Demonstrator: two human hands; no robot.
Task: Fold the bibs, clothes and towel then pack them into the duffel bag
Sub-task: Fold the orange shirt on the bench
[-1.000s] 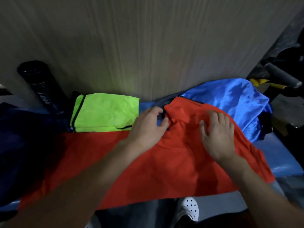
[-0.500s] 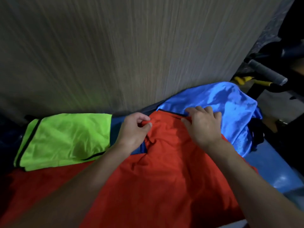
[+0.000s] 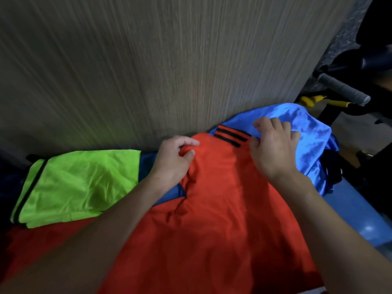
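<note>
An orange-red shirt (image 3: 212, 219) with three black stripes near its far edge lies spread across the blue surface in front of me. My left hand (image 3: 172, 160) pinches a bunched fold at the shirt's far left corner. My right hand (image 3: 273, 147) grips its far right edge beside the stripes, its fingers resting against a crumpled bright blue garment (image 3: 307, 134). A folded neon green bib (image 3: 80, 185) with black trim lies flat at the left. No duffel bag is in view.
A wood-grain panel (image 3: 159, 60) rises directly behind the clothes. The blue bench surface (image 3: 356, 215) shows at the right. Dark equipment with a grey padded handle (image 3: 343, 90) and yellow part stands at the far right. Dark fabric lies under the blue garment.
Both hands have slid along the shirt's far edge; the right hand went from flat on the cloth to gripping the edge, uncovering the black stripes. The view has shifted right.
</note>
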